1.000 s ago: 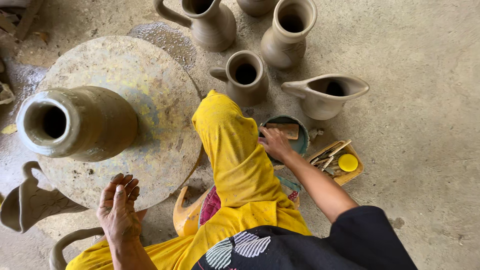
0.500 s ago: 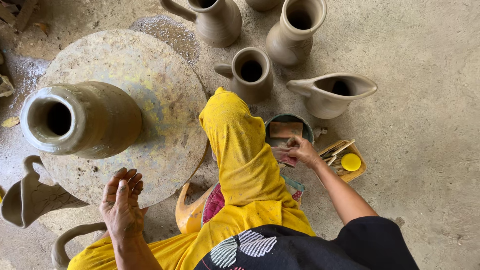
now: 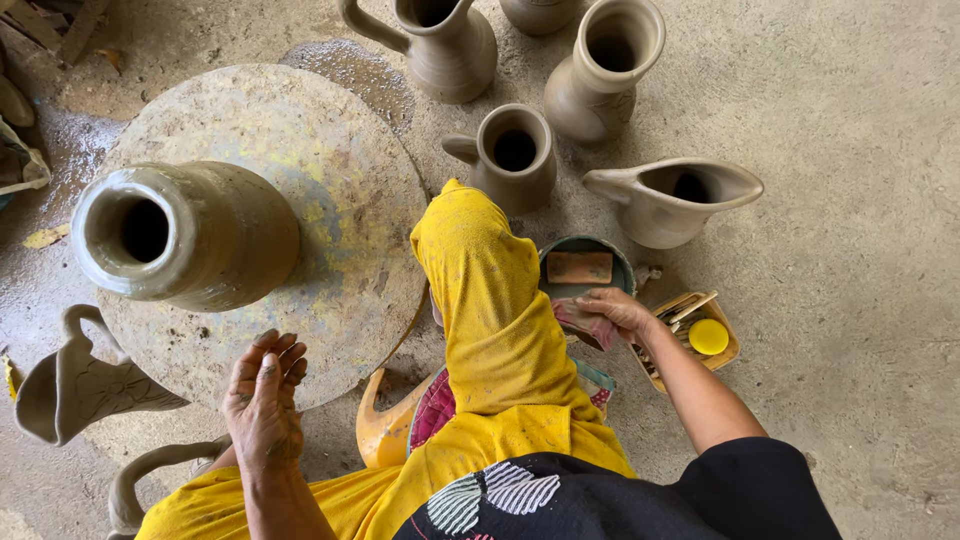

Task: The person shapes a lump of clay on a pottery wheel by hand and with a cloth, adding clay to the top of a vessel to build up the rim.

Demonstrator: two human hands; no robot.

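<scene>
Clay-smeared left hand (image 3: 262, 400) rests at the 6 o'clock rim of the round wheel (image 3: 340, 200), fingers (image 3: 285, 355) loosely curled, holding nothing. Wet clay vase (image 3: 185, 235) stands on the wheel at 9 o'clock. Right hand (image 3: 612, 308) reaches over the water bowl (image 3: 555, 258), fingers closed on a pinkish cloth (image 3: 590, 325). Tool tray (image 3: 725, 350) sits just at 3 o'clock of that hand. Unfired jugs (image 3: 515, 160) stand at 12 o'clock on the floor.

We see a wet, glossy clay vase (image 3: 185, 235) on a rough, mottled wheel disc (image 3: 340, 200). The jugs (image 3: 515, 155) look matt, unfired clay; the floor (image 3: 850, 120) is coarse concrete. Right hand (image 3: 615, 308) touches damp pinkish cloth (image 3: 588, 325) at the bowl's (image 3: 590, 250) near rim.
</scene>
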